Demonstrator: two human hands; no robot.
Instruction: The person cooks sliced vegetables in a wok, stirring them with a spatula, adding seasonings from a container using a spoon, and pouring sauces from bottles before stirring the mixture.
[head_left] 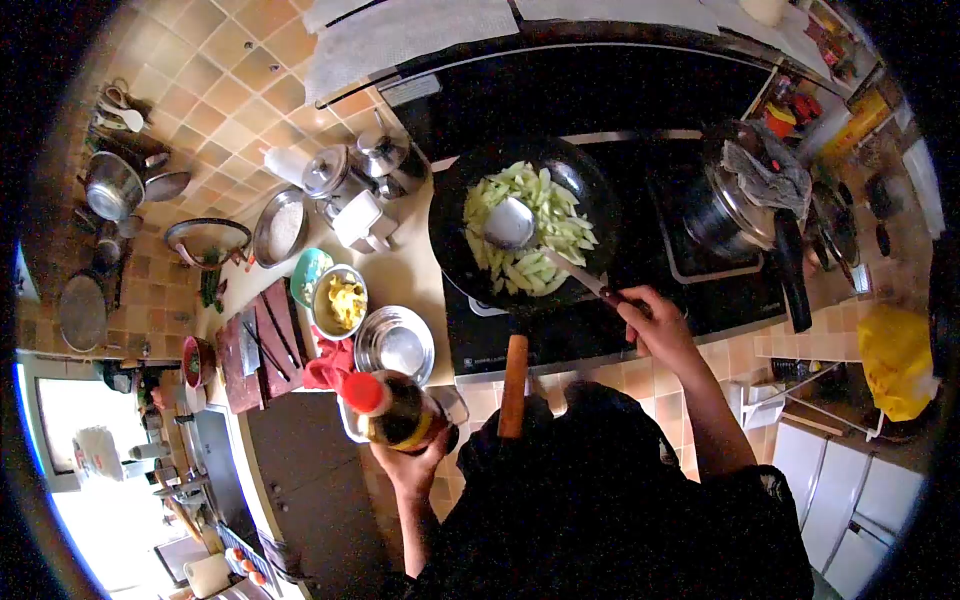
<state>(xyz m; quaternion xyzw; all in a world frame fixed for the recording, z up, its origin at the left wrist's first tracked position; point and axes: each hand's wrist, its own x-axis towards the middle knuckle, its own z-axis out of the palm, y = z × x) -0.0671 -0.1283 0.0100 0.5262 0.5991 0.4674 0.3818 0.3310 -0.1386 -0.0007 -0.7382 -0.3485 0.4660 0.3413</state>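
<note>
A dark bottle with a red cap is held in my left hand, left of my body and beyond the stove's front edge. My right hand grips the handle of a metal ladle, whose bowl rests among the pale green vegetable pieces. These pieces lie in a black wok on the left side of the stove. The wok's wooden handle points toward my body.
On the left counter are a bowl of yellow food, an empty metal bowl, a red cloth and a cutting board with a knife and chopsticks. A pressure cooker stands on the stove's right side.
</note>
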